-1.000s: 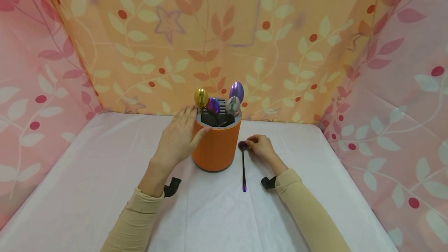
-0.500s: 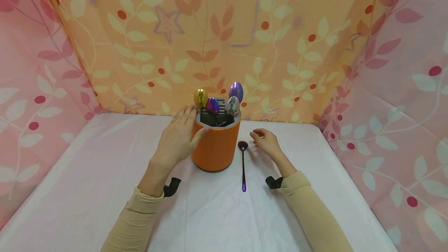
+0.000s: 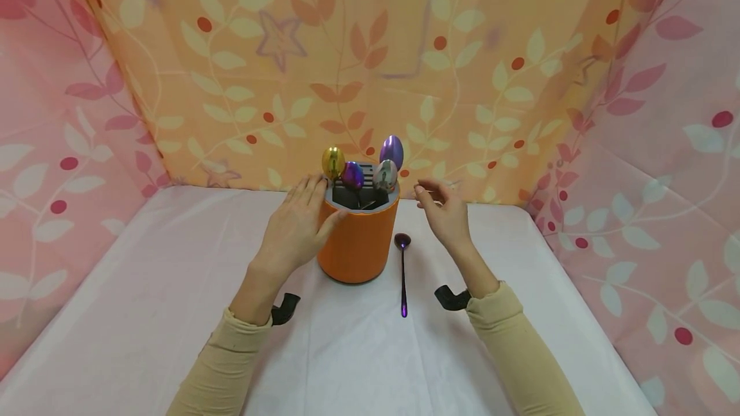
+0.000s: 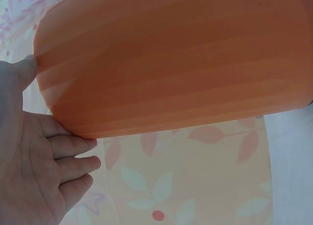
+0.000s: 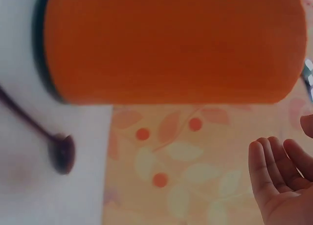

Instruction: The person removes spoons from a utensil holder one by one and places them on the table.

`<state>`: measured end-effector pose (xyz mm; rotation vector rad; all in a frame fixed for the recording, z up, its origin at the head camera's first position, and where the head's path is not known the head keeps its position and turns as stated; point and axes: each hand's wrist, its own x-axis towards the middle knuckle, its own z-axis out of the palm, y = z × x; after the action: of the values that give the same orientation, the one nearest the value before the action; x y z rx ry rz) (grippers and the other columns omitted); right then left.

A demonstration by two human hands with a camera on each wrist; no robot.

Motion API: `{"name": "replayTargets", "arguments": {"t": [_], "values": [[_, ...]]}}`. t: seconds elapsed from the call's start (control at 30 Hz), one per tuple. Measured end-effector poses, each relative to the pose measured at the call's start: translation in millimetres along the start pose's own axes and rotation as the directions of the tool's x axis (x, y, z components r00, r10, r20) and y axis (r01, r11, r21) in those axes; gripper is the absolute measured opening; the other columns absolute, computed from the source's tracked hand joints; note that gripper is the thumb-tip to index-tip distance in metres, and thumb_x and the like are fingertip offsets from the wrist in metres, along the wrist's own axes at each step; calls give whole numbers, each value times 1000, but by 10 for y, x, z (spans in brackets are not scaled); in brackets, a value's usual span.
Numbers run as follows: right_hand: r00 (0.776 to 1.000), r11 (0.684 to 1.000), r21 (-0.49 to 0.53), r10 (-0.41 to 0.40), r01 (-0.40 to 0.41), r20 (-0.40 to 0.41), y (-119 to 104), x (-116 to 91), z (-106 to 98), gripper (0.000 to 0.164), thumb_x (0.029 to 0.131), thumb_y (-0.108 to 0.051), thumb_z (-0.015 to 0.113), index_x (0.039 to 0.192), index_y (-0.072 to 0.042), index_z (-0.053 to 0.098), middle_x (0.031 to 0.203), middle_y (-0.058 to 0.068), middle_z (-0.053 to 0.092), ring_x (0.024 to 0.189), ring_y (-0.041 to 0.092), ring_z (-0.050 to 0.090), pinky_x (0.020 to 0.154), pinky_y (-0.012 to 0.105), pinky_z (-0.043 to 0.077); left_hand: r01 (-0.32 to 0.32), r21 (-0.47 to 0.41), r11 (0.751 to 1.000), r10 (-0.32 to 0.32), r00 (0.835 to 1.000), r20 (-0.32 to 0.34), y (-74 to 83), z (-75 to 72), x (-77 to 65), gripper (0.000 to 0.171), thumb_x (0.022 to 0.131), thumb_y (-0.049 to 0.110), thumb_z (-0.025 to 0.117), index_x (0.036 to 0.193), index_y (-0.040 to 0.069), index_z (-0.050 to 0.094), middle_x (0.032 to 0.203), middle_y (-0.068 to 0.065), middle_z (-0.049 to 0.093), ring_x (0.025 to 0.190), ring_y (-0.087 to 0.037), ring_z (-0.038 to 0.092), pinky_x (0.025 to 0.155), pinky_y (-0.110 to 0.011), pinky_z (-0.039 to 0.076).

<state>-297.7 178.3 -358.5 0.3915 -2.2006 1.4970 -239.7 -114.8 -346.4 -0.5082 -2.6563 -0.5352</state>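
An orange cutlery holder [image 3: 354, 246] stands upright on the white cloth. Out of its grey slotted top rise a gold spoon [image 3: 333, 162], a purple-blue spoon [image 3: 353, 175], a silver spoon [image 3: 384, 174] and a lilac spoon [image 3: 392, 151], bowls up. My left hand [image 3: 295, 226] rests against the holder's left side near the rim, fingers straight and thumb at the front edge. Right of the holder, my right hand [image 3: 445, 214] is raised, its fingers loosely bent around nothing. A dark purple long-handled spoon [image 3: 403, 275] lies on the cloth, its bowl toward the back.
White cloth [image 3: 347, 352] covers the table. A yellow leaf-patterned curtain [image 3: 358, 82] hangs behind it, with pink patterned curtains [image 3: 653, 165] at both sides. A black wrist mount [image 3: 453, 298] sits under each forearm.
My right hand has let go of the dark purple spoon's bowl and risen up and back beside the holder's rim. The spoon stays on the cloth; my left hand has not moved.
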Motion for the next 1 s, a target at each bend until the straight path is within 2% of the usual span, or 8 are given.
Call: {"name": "replayTargets", "arguments": {"t": [0.1,0.23,0.3,0.43,0.53,0.67,0.77,1.0], "values": [[997,996,43,-78,79,-24,-226,-42,29,25,101,-10,70,120,6,71,110,23,74,86,22,73,76,15,58,-4,5,1000,4,1000,-3,2,0,4,86,106,61,46,160,-5,33,168,-23,28,156,-41,25,127,-53,23],[982,982,31,-188,189,-27,-426,-94,73,20,97,-4,73,115,6,73,109,21,74,93,36,73,79,13,57,-1,7,1000,1,1000,3,4,-4,2,86,106,61,46,160,-4,32,168,-22,28,156,-41,24,127,-53,22],[967,967,15,-253,253,-15,-443,-104,100,20,96,-7,75,113,3,75,108,16,75,93,28,73,82,16,58,2,8,1000,-2,1000,5,3,-4,1,85,106,60,46,160,-4,32,168,-22,27,156,-40,24,127,-53,21],[928,927,-39,-372,372,20,-524,-144,166,19,95,-7,77,111,2,75,104,12,76,90,23,72,82,23,60,1,9,1000,-1,1000,2,4,-3,3,85,106,60,47,159,-5,33,167,-23,29,156,-41,24,127,-53,21],[901,896,-93,-432,435,48,-565,-175,219,17,94,-8,78,109,1,75,100,9,75,89,20,70,81,30,61,-8,13,1000,8,1000,-8,6,-3,5,84,106,59,48,158,-6,34,166,-24,31,155,-42,25,126,-54,23],[870,856,-156,-484,493,93,-592,-211,290,17,94,-9,79,107,0,74,98,8,74,88,20,69,80,37,61,-17,20,1000,17,1000,-18,11,-4,6,84,106,58,49,158,-7,36,165,-25,32,155,-42,26,126,-54,23],[856,834,-194,-502,517,124,-602,-235,334,17,94,-10,79,106,0,74,96,9,72,85,21,67,77,37,60,-16,21,1000,17,1000,-18,14,-5,5,84,106,58,49,158,-7,36,165,-25,32,155,-42,26,127,-54,23],[842,796,-274,-514,540,165,-600,-255,403,15,95,-15,79,102,-3,75,94,7,72,88,22,61,74,33,53,-22,20,1000,22,999,-24,-3,12,10,82,107,57,47,157,-8,36,164,-26,34,154,-43,27,126,-55,24]]}}
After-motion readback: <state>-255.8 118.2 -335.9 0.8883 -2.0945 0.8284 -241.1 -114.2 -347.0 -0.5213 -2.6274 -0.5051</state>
